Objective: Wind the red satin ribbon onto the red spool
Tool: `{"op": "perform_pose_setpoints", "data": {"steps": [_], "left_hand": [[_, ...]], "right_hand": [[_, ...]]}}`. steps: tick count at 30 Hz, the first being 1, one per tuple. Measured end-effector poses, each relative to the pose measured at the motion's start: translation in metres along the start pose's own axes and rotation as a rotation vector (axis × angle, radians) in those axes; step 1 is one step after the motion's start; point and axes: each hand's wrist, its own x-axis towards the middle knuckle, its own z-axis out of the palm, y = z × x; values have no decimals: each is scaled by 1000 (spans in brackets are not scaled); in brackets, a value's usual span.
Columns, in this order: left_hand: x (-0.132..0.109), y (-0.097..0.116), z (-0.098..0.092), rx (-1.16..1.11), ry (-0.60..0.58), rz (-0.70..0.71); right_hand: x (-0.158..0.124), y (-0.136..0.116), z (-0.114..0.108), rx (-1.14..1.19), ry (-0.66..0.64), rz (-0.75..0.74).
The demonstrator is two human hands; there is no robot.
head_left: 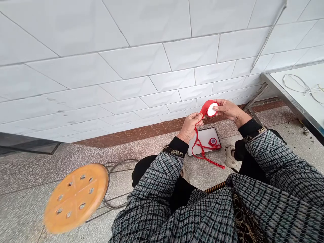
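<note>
My right hand (226,109) grips a roll of red ribbon (206,107) with a white core, thumb resting on the core's face. The ribbon's free length is pinched between the thumb and fingers of my left hand (191,125), just left of the roll. From there the red tail (196,135) hangs down and lies loosely in loops. Beneath my hands is a shallow white tray (202,135) with a dark rim, standing on the floor. A second, smaller red roll (212,141) sits in the tray; the hanging ribbon partly overlaps the area beside it.
An orange round stool (76,197) with holes in its seat and thin metal legs is at the lower left. White wall tiles (162,77) rise ahead. A metal-edged table (291,94) bearing a white cable (303,89) stands to the right. My shoe (230,157) is beside the tray.
</note>
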Motion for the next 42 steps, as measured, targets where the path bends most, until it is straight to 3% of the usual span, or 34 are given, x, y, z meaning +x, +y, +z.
{"op": "perform_pose_setpoints", "data": {"steps": [7, 13, 19, 28, 35, 42], "left_hand": [[2, -2, 6, -93, -36, 35], [0, 8, 13, -129, 44, 87], [0, 14, 15, -123, -2, 82], [2, 2, 19, -63, 10, 32], [4, -4, 19, -50, -66, 49], [4, -8, 25, -60, 71, 142]], "right_hand": [[-1, 5, 6, 113, 24, -1], [-2, 5, 9, 155, -2, 6], [-2, 7, 13, 187, 15, -32], [1, 22, 30, 362, 89, -94], [2, 25, 29, 338, 24, -159], [-2, 30, 42, 400, 62, -152]]}}
